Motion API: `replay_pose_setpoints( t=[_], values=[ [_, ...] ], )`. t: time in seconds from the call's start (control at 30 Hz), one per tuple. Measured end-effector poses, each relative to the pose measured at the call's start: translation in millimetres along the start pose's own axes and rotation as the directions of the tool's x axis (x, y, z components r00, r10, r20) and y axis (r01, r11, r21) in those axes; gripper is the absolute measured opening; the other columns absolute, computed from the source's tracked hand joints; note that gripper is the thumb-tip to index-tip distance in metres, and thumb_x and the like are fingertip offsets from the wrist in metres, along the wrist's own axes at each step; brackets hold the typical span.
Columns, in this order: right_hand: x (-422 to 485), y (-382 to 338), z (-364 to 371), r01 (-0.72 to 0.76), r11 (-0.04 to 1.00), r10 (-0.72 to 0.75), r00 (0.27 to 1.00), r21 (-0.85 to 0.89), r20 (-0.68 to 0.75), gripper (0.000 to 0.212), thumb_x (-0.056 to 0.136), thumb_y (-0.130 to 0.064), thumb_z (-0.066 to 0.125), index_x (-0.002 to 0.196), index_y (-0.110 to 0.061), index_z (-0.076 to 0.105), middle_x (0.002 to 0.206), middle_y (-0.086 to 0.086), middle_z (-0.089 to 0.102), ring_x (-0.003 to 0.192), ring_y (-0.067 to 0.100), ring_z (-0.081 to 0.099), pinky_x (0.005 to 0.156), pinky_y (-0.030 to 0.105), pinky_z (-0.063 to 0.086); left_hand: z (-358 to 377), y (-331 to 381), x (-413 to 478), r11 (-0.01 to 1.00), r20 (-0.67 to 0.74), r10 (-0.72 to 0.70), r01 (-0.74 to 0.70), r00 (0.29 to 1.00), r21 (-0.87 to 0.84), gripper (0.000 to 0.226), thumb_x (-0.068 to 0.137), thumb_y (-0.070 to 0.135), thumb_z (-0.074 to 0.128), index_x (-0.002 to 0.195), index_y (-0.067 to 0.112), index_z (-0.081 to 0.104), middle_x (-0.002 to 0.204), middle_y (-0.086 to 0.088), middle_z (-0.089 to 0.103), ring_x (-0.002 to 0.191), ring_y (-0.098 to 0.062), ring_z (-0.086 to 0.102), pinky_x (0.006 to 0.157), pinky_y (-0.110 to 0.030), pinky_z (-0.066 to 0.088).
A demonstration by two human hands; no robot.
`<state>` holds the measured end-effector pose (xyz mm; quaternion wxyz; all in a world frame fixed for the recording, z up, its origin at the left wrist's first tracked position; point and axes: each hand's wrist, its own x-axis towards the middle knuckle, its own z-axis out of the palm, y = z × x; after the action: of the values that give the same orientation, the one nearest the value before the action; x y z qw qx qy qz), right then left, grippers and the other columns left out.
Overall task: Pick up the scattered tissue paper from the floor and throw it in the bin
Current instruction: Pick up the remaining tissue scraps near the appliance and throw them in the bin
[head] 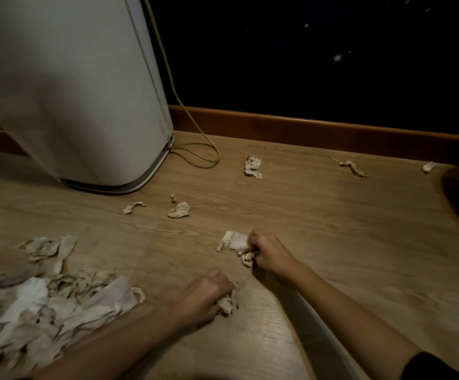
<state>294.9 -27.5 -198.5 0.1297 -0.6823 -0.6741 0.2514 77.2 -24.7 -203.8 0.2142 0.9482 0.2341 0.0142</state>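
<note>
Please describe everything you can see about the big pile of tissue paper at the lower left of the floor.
The big pile of tissue paper lies on the wooden floor, at the lower left. It is many crumpled, torn, whitish strips and sheets, loosely heaped and overlapping, and some look soiled. One flat white strip sticks out to the right. The pile runs past the picture's left edge. Neither hand touches it; the left hand is closed on a separate scrap nearby.

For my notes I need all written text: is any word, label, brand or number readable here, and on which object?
None can be read. The white appliance shows only a tiny mark near its lower right edge, too small and blurred to read. The tissue pieces, wooden floor and cable carry no visible text.
</note>
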Motion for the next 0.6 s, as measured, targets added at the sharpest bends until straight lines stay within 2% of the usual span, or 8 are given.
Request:
replay_pose_setpoints(
  t=[0.1, 0.2, 0.23, 0.3, 0.37, 0.43, 0.47, 0.6],
  values=[
    [-1.1, -6.9, 3.2, -0.009, 1.000, 0.009, 0.998, 0.004, -0.066, 0.015, 0.072, 0.009, 0.055, 0.076, -0.004, 0.062, 0.090, 0.014, 0.063, 0.088, 0.031, 0.057, 0.069, 0.033, 0.043, -7.9, -4.9, 3.3, 0.992, -0.050, -0.116, 0.114, 0.992, -0.046, 0.012, 0.078, 0.017, 0.059, 0.089, 0.015, 0.061, 0.095, -0.008, 0.064, 0.093, -0.022, 0.054, 0.075, -0.036, 0.048],
    [9.8, -12.2, -10.9, -0.071, 0.992, 0.083, 0.990, 0.103, -0.111, 0.018, 0.074, 0.008, 0.055, 0.084, -0.005, 0.064, 0.092, 0.015, 0.067, 0.090, 0.030, 0.061, 0.067, 0.028, 0.042, -29.6, -12.7, 1.0, 0.912, -0.149, -0.338, 0.284, 0.929, -0.295, 0.013, 0.069, 0.013, 0.070, 0.080, 0.018, 0.066, 0.086, -0.003, 0.068, 0.085, -0.013, 0.060, 0.070, -0.026, 0.046],
    [15.6, -16.5, -13.8, -0.044, 0.992, 0.060, 0.988, 0.116, -0.139, 0.021, 0.076, 0.005, 0.058, 0.092, -0.007, 0.064, 0.099, 0.014, 0.067, 0.094, 0.028, 0.061, 0.071, 0.026, 0.041, -40.5, -18.4, -0.1, 0.859, -0.201, -0.428, 0.327, 0.881, -0.393, 0.015, 0.067, 0.007, 0.070, 0.074, 0.019, 0.066, 0.079, 0.002, 0.067, 0.077, -0.002, 0.060, 0.065, -0.019, 0.045],
    [26.6, -28.8, -9.6, 0.066, 0.992, -0.050, 0.989, 0.112, -0.142, 0.045, 0.074, 0.006, 0.059, 0.116, -0.009, 0.057, 0.121, 0.013, 0.059, 0.112, 0.026, 0.054, 0.087, 0.024, 0.040, -64.8, -34.1, 1.7, 0.805, -0.314, -0.546, 0.383, 0.777, -0.453, 0.026, 0.068, -0.003, 0.064, 0.070, 0.022, 0.062, 0.069, 0.009, 0.061, 0.069, 0.005, 0.059, 0.057, -0.009, 0.041],
    [33.1, -37.0, 7.1, 0.104, 0.992, -0.101, 0.994, 0.077, -0.039, 0.061, 0.072, 0.010, 0.054, 0.129, -0.012, 0.048, 0.137, 0.012, 0.046, 0.126, 0.027, 0.044, 0.103, 0.031, 0.039, -85.2, -60.4, 9.9, 0.806, -0.370, -0.581, 0.449, 0.725, -0.385, 0.026, 0.071, -0.005, 0.061, 0.082, 0.019, 0.063, 0.074, 0.002, 0.064, 0.072, 0.000, 0.062, 0.060, -0.010, 0.038],
    [34.1, -40.4, 23.3, 0.119, 0.993, -0.119, 0.993, -0.009, 0.017, 0.046, 0.074, 0.005, 0.050, 0.117, -0.012, 0.057, 0.125, 0.010, 0.051, 0.119, 0.030, 0.049, 0.098, 0.039, 0.044, -97.0, -93.7, 24.4, 0.788, -0.371, -0.615, 0.527, 0.696, -0.318, 0.034, 0.074, -0.001, 0.060, 0.103, 0.016, 0.060, 0.091, -0.010, 0.070, 0.087, -0.025, 0.065, 0.069, -0.022, 0.041],
    [34.6, -38.1, 28.3, 0.120, 0.992, -0.120, 0.993, -0.036, 0.001, 0.037, 0.075, 0.001, 0.050, 0.108, -0.013, 0.061, 0.116, 0.008, 0.054, 0.110, 0.028, 0.051, 0.092, 0.039, 0.046, -101.3, -107.4, 32.1, 0.781, -0.362, -0.624, 0.553, 0.693, -0.288, 0.042, 0.074, -0.001, 0.059, 0.112, 0.015, 0.055, 0.096, -0.014, 0.069, 0.091, -0.030, 0.064, 0.072, -0.028, 0.044],
    [33.0, -37.4, 33.9, 0.076, 0.997, -0.076, 0.995, -0.014, -0.061, 0.014, 0.079, -0.006, 0.052, 0.086, -0.015, 0.059, 0.094, 0.003, 0.050, 0.094, 0.028, 0.051, 0.074, 0.035, 0.042, -105.1, -131.2, 70.9, 0.740, -0.267, -0.672, 0.638, 0.691, -0.212, 0.073, 0.074, -0.007, 0.060, 0.138, 0.013, 0.032, 0.117, -0.022, 0.056, 0.108, -0.037, 0.055, 0.087, -0.039, 0.046]
  ],
)
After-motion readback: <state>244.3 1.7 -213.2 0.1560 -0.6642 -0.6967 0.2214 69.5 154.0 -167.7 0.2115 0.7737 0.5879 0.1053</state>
